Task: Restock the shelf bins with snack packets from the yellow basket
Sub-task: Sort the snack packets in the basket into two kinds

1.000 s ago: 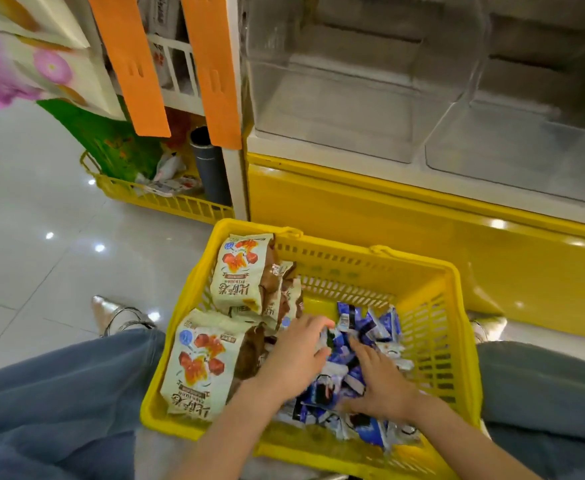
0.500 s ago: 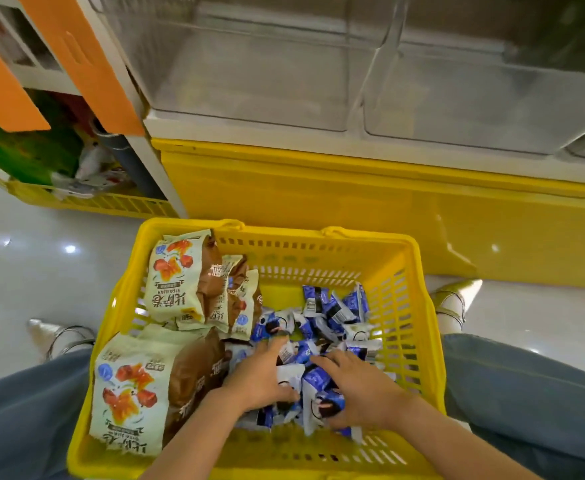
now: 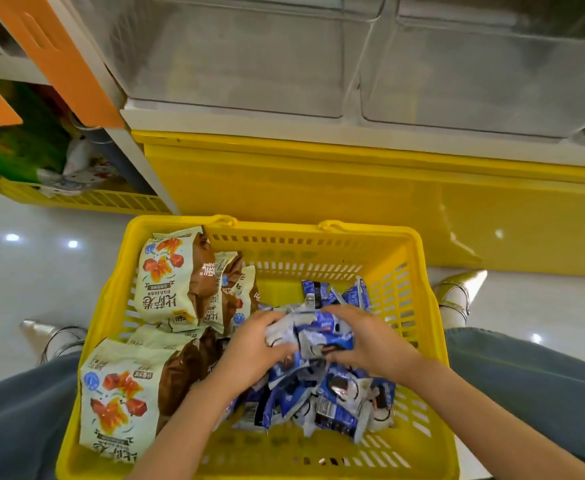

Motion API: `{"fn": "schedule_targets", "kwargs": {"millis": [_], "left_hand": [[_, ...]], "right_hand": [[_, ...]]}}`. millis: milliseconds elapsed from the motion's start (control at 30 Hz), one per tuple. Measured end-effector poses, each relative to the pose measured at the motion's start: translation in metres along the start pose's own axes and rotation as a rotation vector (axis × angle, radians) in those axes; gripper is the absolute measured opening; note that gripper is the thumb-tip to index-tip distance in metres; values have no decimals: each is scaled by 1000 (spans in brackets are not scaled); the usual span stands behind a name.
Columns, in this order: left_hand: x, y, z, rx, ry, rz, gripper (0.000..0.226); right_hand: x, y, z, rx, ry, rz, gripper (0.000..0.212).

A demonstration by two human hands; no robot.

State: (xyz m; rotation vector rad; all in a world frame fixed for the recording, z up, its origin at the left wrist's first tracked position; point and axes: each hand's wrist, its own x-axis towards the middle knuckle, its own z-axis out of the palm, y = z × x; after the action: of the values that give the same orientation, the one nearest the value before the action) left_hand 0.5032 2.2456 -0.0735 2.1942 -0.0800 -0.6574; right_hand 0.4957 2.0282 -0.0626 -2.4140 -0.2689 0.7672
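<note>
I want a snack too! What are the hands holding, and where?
A bunch of blue packets: the left hand grips its left side, the right hand its right side.

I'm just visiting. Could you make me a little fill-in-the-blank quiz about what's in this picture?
1. The slotted plastic basket is ____ in colour.
2. The left hand and right hand together hold a bunch of small ____-and-white snack packets.
3. The large cream-and-brown snack bags lie on the basket's ____ side.
Missing words: yellow; blue; left.
</note>
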Motion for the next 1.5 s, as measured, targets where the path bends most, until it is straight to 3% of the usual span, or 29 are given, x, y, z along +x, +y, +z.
{"fn": "schedule_targets", "kwargs": {"millis": [133, 300, 400, 467, 533, 600, 667, 767, 1000, 1167, 1400, 1500], "left_hand": [[43, 19, -1, -119, 159, -91, 54], [79, 21, 5, -44, 175, -184, 45], [77, 13, 6, 170, 291, -96, 37], [68, 4, 10, 185, 298, -14, 23], [56, -6, 19, 139, 203, -27, 10], [45, -18, 31, 179, 82, -75, 10], [39, -29, 44, 246, -83, -151, 36], [35, -33, 53, 217, -253, -288, 57], [33, -35, 46, 115, -222, -282, 37], [20, -27, 30, -40, -41, -125, 25], [30, -4, 5, -214, 274, -55, 23], [47, 3, -4, -148, 258, -33, 25]], "right_hand": [[39, 6, -18, 90, 157, 115, 79], [71, 16, -20, 143, 87, 285, 75], [64, 21, -15, 88, 181, 276, 62], [50, 21, -8, 100, 226, 256, 48], [33, 19, 2, 206, 96, 258, 46], [16, 18, 12, 293, -162, 252, 70], [4, 21, 21, 203, -357, 213, 99], [-1, 23, 23, 7, -425, 154, 108], [3, 10, 14, -231, -494, 157, 91], [0, 20, -7, -12, -406, 245, 81], [37, 18, -21, 284, 142, 380, 81], [58, 24, -24, 381, 201, 455, 78]]}}
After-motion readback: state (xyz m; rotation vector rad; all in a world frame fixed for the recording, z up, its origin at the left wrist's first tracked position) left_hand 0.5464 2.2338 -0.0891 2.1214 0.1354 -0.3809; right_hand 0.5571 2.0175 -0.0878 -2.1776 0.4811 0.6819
